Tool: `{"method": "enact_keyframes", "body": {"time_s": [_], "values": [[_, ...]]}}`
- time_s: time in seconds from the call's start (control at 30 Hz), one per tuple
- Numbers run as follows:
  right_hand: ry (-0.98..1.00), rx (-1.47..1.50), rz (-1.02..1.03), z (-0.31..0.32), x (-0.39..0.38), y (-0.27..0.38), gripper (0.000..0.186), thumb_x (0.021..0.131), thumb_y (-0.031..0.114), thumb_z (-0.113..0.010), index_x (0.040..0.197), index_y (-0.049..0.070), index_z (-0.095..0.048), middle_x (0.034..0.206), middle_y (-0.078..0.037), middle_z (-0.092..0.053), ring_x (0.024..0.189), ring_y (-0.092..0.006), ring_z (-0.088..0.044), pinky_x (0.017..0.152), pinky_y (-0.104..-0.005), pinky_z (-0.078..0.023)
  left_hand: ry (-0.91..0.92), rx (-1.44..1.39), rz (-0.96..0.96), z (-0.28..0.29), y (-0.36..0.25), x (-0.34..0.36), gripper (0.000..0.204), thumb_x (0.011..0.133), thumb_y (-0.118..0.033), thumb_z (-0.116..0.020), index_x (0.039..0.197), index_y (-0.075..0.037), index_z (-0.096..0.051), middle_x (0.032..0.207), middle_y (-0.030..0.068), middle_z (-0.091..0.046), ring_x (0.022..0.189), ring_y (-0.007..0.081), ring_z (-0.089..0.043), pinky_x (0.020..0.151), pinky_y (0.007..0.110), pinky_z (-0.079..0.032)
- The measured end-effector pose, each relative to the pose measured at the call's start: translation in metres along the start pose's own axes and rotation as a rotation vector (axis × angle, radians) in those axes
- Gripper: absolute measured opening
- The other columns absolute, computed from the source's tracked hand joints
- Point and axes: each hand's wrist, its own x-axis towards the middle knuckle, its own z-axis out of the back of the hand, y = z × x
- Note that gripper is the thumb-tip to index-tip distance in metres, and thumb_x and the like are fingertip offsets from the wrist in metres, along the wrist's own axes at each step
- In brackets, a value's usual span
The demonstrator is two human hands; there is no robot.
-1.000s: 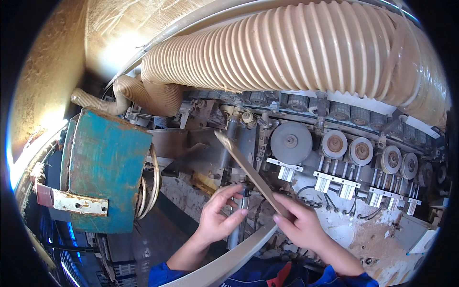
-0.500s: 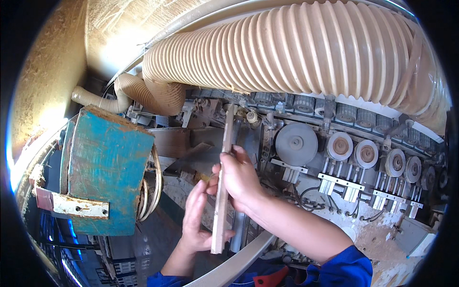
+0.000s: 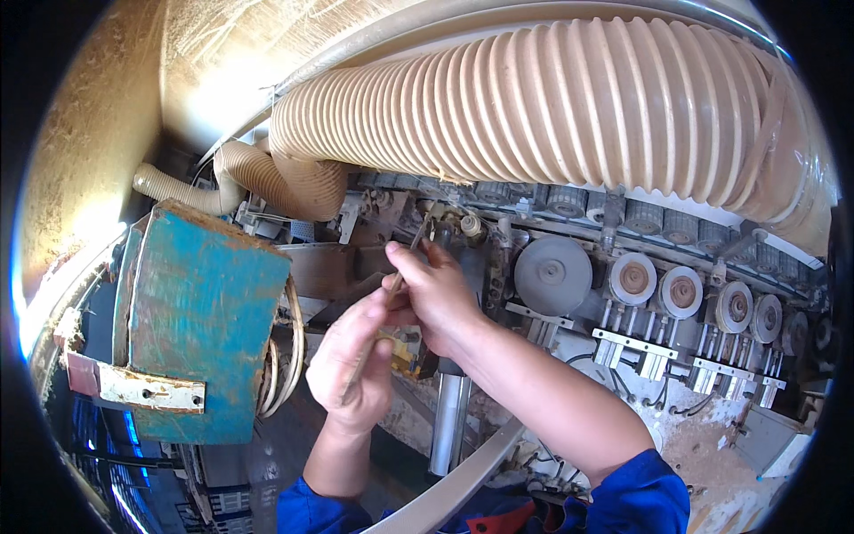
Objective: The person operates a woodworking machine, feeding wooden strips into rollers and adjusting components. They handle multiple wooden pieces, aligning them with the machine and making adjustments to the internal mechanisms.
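Observation:
A thin, light-brown wooden strip [image 3: 366, 351] runs slantwise between my hands, its narrow edge facing up. My right hand [image 3: 442, 303] grips it near the upper end, thumb lying along one side. Lower down, my left hand [image 3: 354, 363] has its fingers and thumb closed about the strip's near part. The strip's far end reaches toward dusty machine fittings and is hard to make out. Below my right hand, a shiny metal cylinder [image 3: 450, 425] stands in the machine.
A large ribbed hose [image 3: 534, 98] spans the top. At left hangs a worn blue-green metal box [image 3: 200, 320] with looped cables. A grey disc [image 3: 552, 274] and several smaller wheels [image 3: 633, 278] line the right. A pale curved bar [image 3: 445, 494] crosses close to my body.
The strip has turned from showing its broad face to nearly edge-on and tilted further. My left hand has gone from loosely spread beside it to closed on it.

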Motion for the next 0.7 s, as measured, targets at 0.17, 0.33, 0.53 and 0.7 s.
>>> {"method": "enact_keyframes", "body": {"time_s": [0.17,0.33,0.53,0.7], "values": [[0.011,0.110,0.085,0.016,0.014,-0.007,0.029,0.096,0.025,-0.065,0.116,0.008,-0.053,0.081,-0.005,-0.062,0.066,-0.0152,-0.062,0.055,-0.0307,-0.051,0.158,0.143,-0.098,-0.005,-0.001,0.019,0.028,0.084,-0.003,-0.075,0.110,0.002,-0.068,0.107,0.0233,-0.072,0.102,0.0362,-0.071,0.091,0.041,-0.057],[-0.045,0.014,0.066,0.040,0.011,0.003,0.024,0.092,0.026,-0.064,0.106,0.008,-0.056,0.083,-0.008,-0.064,0.067,-0.0165,-0.060,0.063,-0.0321,-0.051,0.367,0.235,-0.205,-0.020,-0.011,0.036,0.039,0.075,-0.012,-0.071,0.112,-0.003,-0.070,0.111,0.0156,-0.071,0.100,0.0311,-0.072,0.089,0.041,-0.058],[0.002,0.141,-0.070,0.062,0.020,0.021,0.029,0.092,0.032,-0.066,0.101,0.005,-0.064,0.083,-0.006,-0.065,0.070,-0.0168,-0.062,0.066,-0.0304,-0.052,0.466,0.333,-0.249,-0.044,-0.014,0.053,0.040,0.072,-0.013,-0.073,0.111,-0.004,-0.069,0.111,0.0143,-0.072,0.099,0.0306,-0.072,0.085,0.039,-0.059],[0.052,0.127,-0.150,0.073,0.038,0.030,0.030,0.094,0.034,-0.064,0.086,0.005,-0.064,0.077,-0.005,-0.066,0.066,-0.0176,-0.062,0.063,-0.0307,-0.051,0.415,0.378,-0.210,-0.061,-0.009,0.057,0.038,0.073,-0.008,-0.068,0.111,-0.004,-0.068,0.110,0.0138,-0.071,0.094,0.0285,-0.072,0.081,0.037,-0.059]]}}
